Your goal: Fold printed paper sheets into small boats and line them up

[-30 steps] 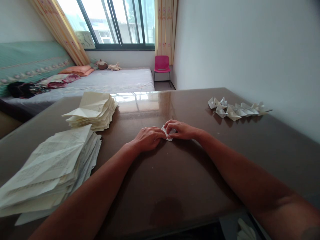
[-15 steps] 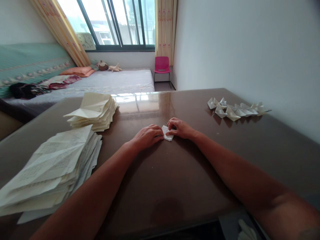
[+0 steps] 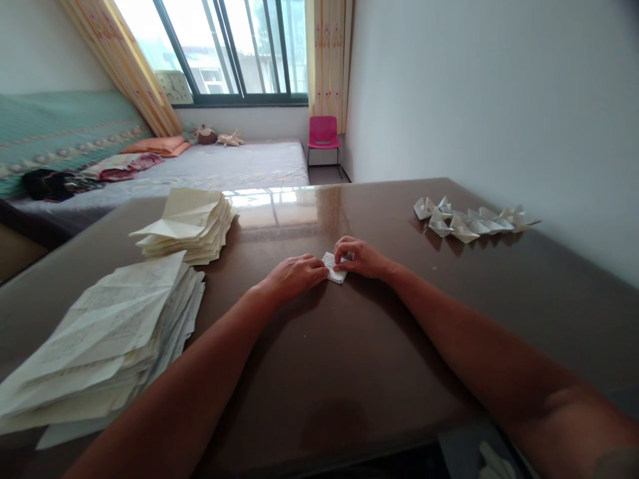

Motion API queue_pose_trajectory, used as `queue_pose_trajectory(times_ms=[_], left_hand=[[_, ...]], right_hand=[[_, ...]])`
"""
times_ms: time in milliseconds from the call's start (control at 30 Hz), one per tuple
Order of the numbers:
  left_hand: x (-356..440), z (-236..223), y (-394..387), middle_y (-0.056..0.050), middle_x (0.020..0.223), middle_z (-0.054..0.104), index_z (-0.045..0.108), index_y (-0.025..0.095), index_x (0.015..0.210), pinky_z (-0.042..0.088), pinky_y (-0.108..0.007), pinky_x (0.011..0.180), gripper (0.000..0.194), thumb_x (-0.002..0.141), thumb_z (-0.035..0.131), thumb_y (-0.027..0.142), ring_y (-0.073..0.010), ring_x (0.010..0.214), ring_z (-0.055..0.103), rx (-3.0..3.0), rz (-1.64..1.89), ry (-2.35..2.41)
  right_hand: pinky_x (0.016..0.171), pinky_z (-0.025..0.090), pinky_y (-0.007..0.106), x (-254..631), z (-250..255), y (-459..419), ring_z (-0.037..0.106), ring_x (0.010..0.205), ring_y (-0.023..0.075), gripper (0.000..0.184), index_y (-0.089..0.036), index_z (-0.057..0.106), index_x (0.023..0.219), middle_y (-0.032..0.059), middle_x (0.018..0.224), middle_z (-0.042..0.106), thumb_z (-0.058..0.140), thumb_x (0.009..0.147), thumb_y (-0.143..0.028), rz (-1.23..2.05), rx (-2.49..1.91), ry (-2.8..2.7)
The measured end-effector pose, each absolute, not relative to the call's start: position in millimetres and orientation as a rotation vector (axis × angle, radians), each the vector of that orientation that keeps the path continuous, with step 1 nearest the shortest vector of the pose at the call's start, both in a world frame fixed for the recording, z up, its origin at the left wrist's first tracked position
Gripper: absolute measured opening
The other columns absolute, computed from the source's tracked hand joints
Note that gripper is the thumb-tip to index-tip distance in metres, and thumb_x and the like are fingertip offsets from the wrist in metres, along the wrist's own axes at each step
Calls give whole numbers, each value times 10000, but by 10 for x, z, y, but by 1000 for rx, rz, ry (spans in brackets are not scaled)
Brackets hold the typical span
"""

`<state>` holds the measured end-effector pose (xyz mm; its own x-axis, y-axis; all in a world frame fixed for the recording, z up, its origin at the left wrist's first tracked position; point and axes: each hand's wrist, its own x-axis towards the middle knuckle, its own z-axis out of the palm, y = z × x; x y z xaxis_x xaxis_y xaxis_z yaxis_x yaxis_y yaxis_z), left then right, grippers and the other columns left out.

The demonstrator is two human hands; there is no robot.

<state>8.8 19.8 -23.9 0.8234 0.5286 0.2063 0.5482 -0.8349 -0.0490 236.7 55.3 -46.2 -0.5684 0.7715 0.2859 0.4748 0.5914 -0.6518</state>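
Note:
A small folded piece of paper (image 3: 335,269) with writing on it lies on the brown table (image 3: 319,359), between my two hands. My left hand (image 3: 299,274) rests at its left edge, fingers together, with the fingertips touching the paper. My right hand (image 3: 360,256) bends over its right side; thumb and fingers are closed on the paper and cover part of it. Several folded paper boats (image 3: 464,229) stand in a cluster at the far right of the table.
Two stacks of creased paper, a nearer stack (image 3: 100,346) and a farther stack (image 3: 187,223), lie at the left. Behind the table are a bed (image 3: 249,163) and a pink chair (image 3: 323,133). A white wall (image 3: 474,100) runs along the right side.
The fingers of my left hand have straightened slightly at the paper's edge. My right hand and the paper stay nearly in place; the view has tilted up a little.

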Motion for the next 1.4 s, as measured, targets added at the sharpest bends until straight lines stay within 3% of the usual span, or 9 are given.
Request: queue_pose_trajectory(times_ms=[100,267,467,600,867,1067,1400], left_hand=[[103,-216,176,-71,904,652,652,200,989,465,-257,702,264,956,395,255,-179,875,595,-2856,-188,-847],[110,-225,174,-71,907,648,631,180,1000,450,-259,656,215,940,431,233,-185,865,596,-2813,-163,-842],[123,-253,159,-53,879,648,627,175,948,441,-262,649,242,951,396,246,-176,838,595,-2763,-141,-888],[145,-264,118,-48,955,651,639,220,991,445,-262,664,271,948,396,335,-181,915,583,-2769,-290,-997],[133,-319,151,-19,967,636,650,275,931,457,-260,658,196,884,480,360,-188,952,555,-2770,-482,-1305],[104,-369,185,-10,985,640,649,287,977,476,-272,726,217,875,499,406,-184,964,556,-2815,-550,-1308],[71,-312,216,-24,921,655,677,258,909,428,-252,665,276,944,413,330,-170,961,539,-2793,-406,-1078]], right_hand=[[709,446,237,2483,-354,558,552,780,122,202,-172,685,886,22,898,601,642,809,-353,917,-892,-2370],[782,461,244,2599,-269,567,564,887,140,317,-200,671,1029,33,1047,582,705,746,-339,952,-800,-2546],[795,454,258,2522,-351,565,558,897,153,168,-186,693,934,45,965,615,637,776,-195,694,-824,-2509],[734,456,253,2538,-419,611,565,812,143,173,-182,724,930,52,915,647,622,824,-274,722,-860,-2436],[827,454,275,2581,-464,666,616,878,167,252,-173,708,980,46,937,687,556,870,-343,876,-893,-2348],[747,442,252,2548,-469,659,592,783,145,214,-155,663,940,28,860,675,507,877,-287,779,-1008,-2355],[706,447,238,2609,-380,610,567,738,136,215,-153,680,905,23,827,656,554,843,-316,844,-942,-2434]])
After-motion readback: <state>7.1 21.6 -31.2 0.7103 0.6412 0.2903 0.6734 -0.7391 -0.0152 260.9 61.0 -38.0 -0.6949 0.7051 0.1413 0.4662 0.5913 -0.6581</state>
